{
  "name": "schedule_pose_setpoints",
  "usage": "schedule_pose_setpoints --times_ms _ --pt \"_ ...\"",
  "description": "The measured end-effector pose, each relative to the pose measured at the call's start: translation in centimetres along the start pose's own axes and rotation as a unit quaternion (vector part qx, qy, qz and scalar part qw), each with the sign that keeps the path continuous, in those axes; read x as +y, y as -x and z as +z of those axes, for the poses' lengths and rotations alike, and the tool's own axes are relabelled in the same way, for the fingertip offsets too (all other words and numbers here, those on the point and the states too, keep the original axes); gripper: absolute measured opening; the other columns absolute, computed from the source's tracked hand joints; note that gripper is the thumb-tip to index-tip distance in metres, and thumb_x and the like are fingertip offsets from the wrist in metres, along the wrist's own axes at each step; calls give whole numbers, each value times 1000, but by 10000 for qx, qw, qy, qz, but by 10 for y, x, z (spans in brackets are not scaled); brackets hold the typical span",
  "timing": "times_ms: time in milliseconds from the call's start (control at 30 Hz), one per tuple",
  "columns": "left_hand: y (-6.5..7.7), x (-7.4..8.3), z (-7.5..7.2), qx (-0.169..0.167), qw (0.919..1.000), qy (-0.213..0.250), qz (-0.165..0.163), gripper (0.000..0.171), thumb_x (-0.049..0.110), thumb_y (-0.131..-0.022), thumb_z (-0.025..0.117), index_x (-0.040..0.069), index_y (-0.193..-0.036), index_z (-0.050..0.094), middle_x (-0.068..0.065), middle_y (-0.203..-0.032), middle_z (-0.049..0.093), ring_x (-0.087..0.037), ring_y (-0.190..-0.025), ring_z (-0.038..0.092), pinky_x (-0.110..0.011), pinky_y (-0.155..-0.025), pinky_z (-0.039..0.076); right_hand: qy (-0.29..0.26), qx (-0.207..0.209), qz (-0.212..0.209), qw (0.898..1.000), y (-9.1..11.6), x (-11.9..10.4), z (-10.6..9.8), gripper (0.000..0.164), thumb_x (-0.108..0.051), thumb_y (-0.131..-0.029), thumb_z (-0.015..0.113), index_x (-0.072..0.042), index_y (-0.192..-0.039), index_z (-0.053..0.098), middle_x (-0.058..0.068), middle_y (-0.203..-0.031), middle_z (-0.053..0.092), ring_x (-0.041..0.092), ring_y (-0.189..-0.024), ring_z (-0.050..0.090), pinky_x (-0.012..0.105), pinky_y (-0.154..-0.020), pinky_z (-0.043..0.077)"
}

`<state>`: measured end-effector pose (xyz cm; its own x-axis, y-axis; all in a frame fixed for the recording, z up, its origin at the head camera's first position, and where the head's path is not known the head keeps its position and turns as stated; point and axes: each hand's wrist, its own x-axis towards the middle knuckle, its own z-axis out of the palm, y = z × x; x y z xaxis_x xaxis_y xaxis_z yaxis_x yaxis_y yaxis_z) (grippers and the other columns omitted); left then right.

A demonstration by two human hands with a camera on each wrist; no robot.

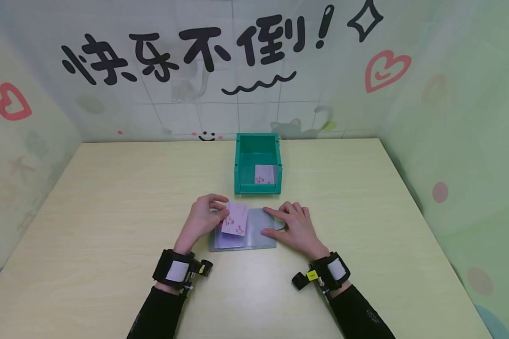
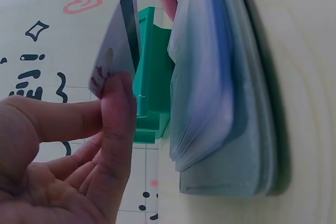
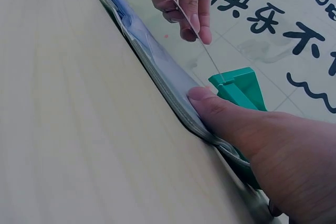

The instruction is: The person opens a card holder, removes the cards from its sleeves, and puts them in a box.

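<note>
My left hand [image 1: 204, 215] pinches a pale pink printed card [image 1: 237, 220] by its edge between thumb and fingers. The card is raised and tilted above the left side of a card holder [image 1: 262, 235], which lies spread on the table. In the left wrist view, the card holder's clear plastic sleeves [image 2: 202, 93] fan up from a grey-green cover [image 2: 226, 179]. At the right side of the holder, my right hand [image 1: 296, 226] rests with index finger and thumb extended. Its thumb [image 3: 210, 106] presses on the sleeves in the right wrist view.
A green open bin [image 1: 258, 189] stands just behind the card holder, with another pink card [image 1: 264, 174] inside. The pale wooden table [image 1: 110, 212] is bounded by printed panels at the back and both sides. A camera is strapped to each wrist.
</note>
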<state>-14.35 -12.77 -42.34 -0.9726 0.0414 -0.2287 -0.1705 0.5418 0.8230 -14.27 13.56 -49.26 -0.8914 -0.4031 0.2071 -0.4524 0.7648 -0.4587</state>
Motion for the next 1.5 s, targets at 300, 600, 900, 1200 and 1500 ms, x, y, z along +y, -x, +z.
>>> schedule_pose_setpoints --times_ms 300,600,900,1200,1500 --pt "-9 5 9 335 9965 434 626 22 7 -96 64 4 -116 73 -18 -120 69 -24 -85 69 -28 -75 57 34 -62 82 9999 0 -1 -2 63 -56 -82 75 -29 -137 64 -1 -95 48 20 -95 39 38 -84 26" --pt "-20 28 14 553 9894 761 1104 29 8 -97 63 6 -125 69 -15 -125 68 -28 -92 71 -23 -71 54 87 -29 39 9999 1 0 -4 64 -55 -82 75 -25 -138 63 0 -95 49 20 -93 39 37 -84 26" --pt "-42 50 23 895 9814 397 1653 30 4 -95 63 2 -125 69 -16 -128 69 -29 -94 69 -29 -73 55 0 -6 55 10000 2 1 -4 63 -53 -81 76 -24 -136 64 0 -95 50 20 -92 40 37 -83 25" --pt "-64 63 35 1170 9780 -149 1721 30 5 -98 61 1 -127 67 -18 -125 69 -29 -95 67 -37 -80 56 9 62 22 10000 2 2 -1 63 -55 -81 76 -25 -135 66 -1 -95 51 19 -91 40 35 -83 25" --pt "-82 74 47 1232 9717 -706 1887 28 2 -100 56 -3 -125 68 -21 -126 69 -33 -115 65 -43 -97 53 17 117 8 9999 2 4 -1 63 -54 -80 77 -25 -135 66 -1 -95 52 18 -91 41 36 -83 25"
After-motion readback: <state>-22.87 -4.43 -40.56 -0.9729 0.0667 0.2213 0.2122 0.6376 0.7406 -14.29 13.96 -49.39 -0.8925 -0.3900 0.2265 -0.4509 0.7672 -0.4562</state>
